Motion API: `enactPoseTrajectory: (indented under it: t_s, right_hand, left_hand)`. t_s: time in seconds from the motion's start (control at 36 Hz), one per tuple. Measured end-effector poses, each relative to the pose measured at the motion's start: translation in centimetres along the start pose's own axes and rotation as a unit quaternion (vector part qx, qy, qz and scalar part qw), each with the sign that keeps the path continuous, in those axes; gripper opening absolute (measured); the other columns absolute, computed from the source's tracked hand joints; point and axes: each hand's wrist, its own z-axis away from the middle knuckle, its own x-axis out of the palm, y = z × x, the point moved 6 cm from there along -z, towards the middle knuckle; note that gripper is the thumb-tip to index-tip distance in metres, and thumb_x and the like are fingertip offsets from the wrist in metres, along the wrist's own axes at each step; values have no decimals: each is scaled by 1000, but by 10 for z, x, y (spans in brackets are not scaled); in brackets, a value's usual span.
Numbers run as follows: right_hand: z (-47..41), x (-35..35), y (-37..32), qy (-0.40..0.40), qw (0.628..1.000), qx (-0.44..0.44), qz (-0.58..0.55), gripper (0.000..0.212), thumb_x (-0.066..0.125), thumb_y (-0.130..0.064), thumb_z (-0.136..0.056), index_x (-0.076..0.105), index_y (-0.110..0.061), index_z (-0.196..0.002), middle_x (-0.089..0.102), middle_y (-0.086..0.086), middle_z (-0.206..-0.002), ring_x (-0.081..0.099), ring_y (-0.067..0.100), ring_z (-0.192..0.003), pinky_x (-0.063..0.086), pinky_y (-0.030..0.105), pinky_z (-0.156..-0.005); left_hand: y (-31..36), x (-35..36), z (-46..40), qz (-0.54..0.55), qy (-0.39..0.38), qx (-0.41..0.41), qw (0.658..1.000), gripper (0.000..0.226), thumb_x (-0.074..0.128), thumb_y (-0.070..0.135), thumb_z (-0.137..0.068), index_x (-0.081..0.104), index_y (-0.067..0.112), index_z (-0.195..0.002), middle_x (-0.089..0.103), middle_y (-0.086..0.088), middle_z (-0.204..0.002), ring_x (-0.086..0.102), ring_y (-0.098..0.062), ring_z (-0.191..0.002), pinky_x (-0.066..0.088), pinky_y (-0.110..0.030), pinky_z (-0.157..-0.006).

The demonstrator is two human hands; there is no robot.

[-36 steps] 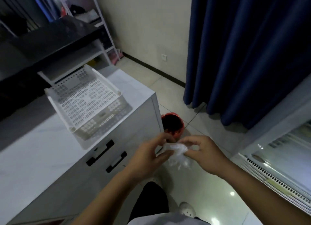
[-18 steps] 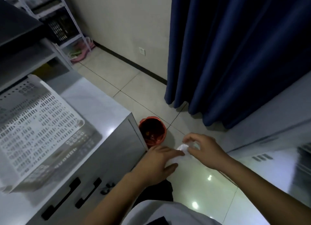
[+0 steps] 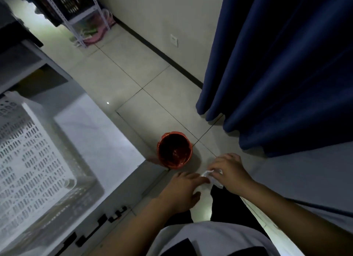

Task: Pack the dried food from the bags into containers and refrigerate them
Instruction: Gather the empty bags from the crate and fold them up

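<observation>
Right hand (image 3: 230,171) fingers pinch crumpled plastic (image 3: 208,174); left hand (image 3: 181,188) fingers spread (bare floor around red bin (image 3: 174,150)).

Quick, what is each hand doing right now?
Left hand: open, fingers spread, holding nothing.
Right hand: closed on a crumpled white plastic bag.

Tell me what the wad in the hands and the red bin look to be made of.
Wad: thin whitish plastic film, likely an empty bag; it crumples and looks translucent. Red bin: probably glossy moulded plastic; its rim catches highlights and a liner seems to sit inside, though the dim light leaves that open.
</observation>
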Motion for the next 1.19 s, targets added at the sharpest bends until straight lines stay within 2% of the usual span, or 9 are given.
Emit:
enactPoseTrajectory:
  t_s: [0.08, 0.22, 0.33, 0.39, 0.5, 0.56, 0.81, 1.0, 1.19]
  right_hand:
    - [-38, -10, 15, -23, 999, -27, -6, 15, 68, -27, -91, 74, -31, -104, 68, -9, -108, 49, 14, -117, 13, 23, -92]
    - [-90, -23, 38, -65, 995, -63, -51, 15, 68, -26, -91, 72, -31, -104, 63, -13, -104, 53, 16, -112, 19, 25, -93]
    - [-121, -26, 63, -101, 990, -55, -80, 40, 67, -35, -90, 61, -30, -130, 61, -11, -130, 51, 15, -124, 33, 38, -107]
    - [-135, -24, 77, -114, 989, -47, -85, 47, 65, -38, -91, 55, -28, -135, 58, -7, -136, 51, 19, -128, 36, 42, -107]
    - [-149, 0, 121, -188, 982, 32, -7, 61, 51, -47, -96, 33, -30, -151, 30, 3, -160, 33, 27, -143, 26, 43, -113]
    - [-155, 16, 143, -210, 976, 54, 31, 62, 48, -49, -96, 28, -30, -152, 23, 6, -162, 28, 28, -144, 24, 43, -112]
    - [-190, 98, 205, -271, 951, 81, 127, 68, 41, -59, -95, 20, -33, -155, 17, 0, -165, 20, 24, -147, 21, 45, -115]
    - [-243, 183, 229, -283, 948, 85, 117, 71, 39, -65, -93, 18, -37, -156, 16, 1, -166, 14, 26, -150, 16, 49, -116]
    - [-307, 268, 256, -260, 956, 105, 82, 75, 29, -73, -91, 24, -34, -154, 20, 3, -165, 19, 25, -150, 17, 52, -117]
  left_hand:
    - [-6, -10, -29, -18, -6, -37, 999, 53, 56, 30, -96, 42, 38, -146, 53, -6, -140, 44, -27, -130, 31, -41, -111]
    - [-12, -26, -69, -21, -12, -127, 992, 54, 53, 32, -97, 40, 38, -149, 46, -2, -151, 36, -26, -139, 22, -41, -116]
    - [-23, -27, -98, 7, -5, -216, 976, 59, 52, 32, -98, 33, 37, -153, 40, 1, -157, 29, -27, -145, 17, -42, -119]
    - [-33, -21, -111, 18, -10, -262, 965, 63, 52, 32, -97, 30, 34, -156, 37, 0, -159, 26, -27, -147, 16, -42, -120]
    - [-57, 5, -129, 87, -16, -351, 932, 64, 53, 33, -96, 30, 34, -156, 36, -2, -159, 29, -29, -146, 19, -44, -120]
    - [-69, 23, -137, 109, -23, -376, 920, 64, 53, 35, -96, 29, 34, -156, 40, -6, -157, 34, -30, -143, 21, -45, -118]
    - [-160, 105, -186, 188, -48, -435, 879, 63, 53, 33, -95, 32, 30, -155, 48, -13, -149, 47, -35, -131, 33, -41, -109]
    - [-250, 157, -222, 216, -37, -468, 856, 73, 58, 29, -90, 27, 32, -156, 47, -14, -146, 48, -39, -128, 38, -46, -105]
    - [-338, 210, -283, 195, -31, -477, 856, 63, 54, 37, -93, 32, 30, -152, 51, -14, -139, 52, -37, -121, 42, -46, -101]
